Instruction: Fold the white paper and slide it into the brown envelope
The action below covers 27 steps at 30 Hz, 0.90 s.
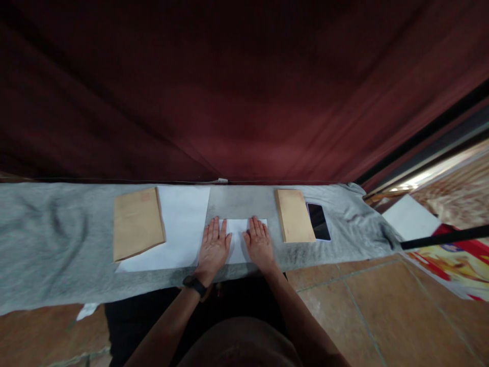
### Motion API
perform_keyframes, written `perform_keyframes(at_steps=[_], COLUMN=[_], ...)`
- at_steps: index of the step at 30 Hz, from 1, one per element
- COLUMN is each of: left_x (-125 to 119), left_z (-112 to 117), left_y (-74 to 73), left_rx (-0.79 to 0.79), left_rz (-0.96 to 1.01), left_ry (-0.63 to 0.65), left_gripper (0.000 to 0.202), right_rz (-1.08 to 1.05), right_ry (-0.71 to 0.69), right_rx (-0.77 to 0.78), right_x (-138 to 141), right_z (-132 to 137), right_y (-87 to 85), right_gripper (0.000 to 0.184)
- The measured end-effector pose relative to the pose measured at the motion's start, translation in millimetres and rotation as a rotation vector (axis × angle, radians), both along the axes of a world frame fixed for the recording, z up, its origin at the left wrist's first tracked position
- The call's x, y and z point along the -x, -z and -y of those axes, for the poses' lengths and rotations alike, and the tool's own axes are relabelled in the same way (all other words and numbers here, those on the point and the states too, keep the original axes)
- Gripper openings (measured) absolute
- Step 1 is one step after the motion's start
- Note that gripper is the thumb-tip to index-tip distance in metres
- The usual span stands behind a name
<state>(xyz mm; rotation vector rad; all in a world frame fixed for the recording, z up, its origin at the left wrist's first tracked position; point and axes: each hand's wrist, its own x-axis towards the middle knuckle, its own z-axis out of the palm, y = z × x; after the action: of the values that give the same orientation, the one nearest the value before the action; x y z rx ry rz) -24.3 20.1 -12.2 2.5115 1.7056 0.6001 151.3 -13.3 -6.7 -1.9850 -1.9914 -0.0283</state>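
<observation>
A sheet of white paper (237, 244) lies on the grey cloth between my hands. My left hand (214, 246) rests flat on its left side, fingers stretched away from me, with a dark band on the wrist. Flat on the sheet's right side is my right hand (260, 244), its fingers also straight. To the left, a larger area of white paper (185, 219) is spread out, partly covered by a brown envelope-like packet (139, 221). Right of my right hand lies a stack of brown envelopes or a similar thick packet (296, 216). Whatever is under my palms is hidden.
A phone (319, 221) lies beside the right packet on the grey cloth (57, 239). Behind it hangs a dark red curtain (244, 117). At the right are a dark metal bar (446, 237), a white sheet (410, 218) and a colourful printed package (454, 267) above the tiled floor (382, 311).
</observation>
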Motion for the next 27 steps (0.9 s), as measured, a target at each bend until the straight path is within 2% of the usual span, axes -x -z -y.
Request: perform_keyframes(at_steps=[7, 15, 18, 23, 27], left_x=[-1.0, -1.7, -12.4, -35.8, -33.5], left_z=[1.6, 2.0, 15.9, 57.6, 70.7], left_y=[0.6, -2.1, -7.1, -10.7, -11.9], left_rx=[-0.014, -0.005, -0.018, 0.007, 0.035], left_rz=[-0.021, 0.009, 0.019, -0.038, -0.091], left_ry=[-0.006, -0.032, 0.018, 0.262, 0.281], left_gripper=[0.059, 0.061, 0.060, 0.060, 0.061], right_rz=[0.028, 0.033, 0.033, 0.061, 0.070], right_ry=[0.085, 0.117, 0.113, 0.102, 0.103], right_rx=[-0.062, -0.085, -0.116, -0.117, -0.126], right_x=[-26.3, -31.4, -31.4, -33.4, -34.6], right_z=[9.4, 18.6, 18.3, 18.9, 19.1], right_y=[12.6, 17.0, 18.5, 21.4, 23.4], right_gripper=[0.062, 0.063, 0.063, 0.062, 0.063])
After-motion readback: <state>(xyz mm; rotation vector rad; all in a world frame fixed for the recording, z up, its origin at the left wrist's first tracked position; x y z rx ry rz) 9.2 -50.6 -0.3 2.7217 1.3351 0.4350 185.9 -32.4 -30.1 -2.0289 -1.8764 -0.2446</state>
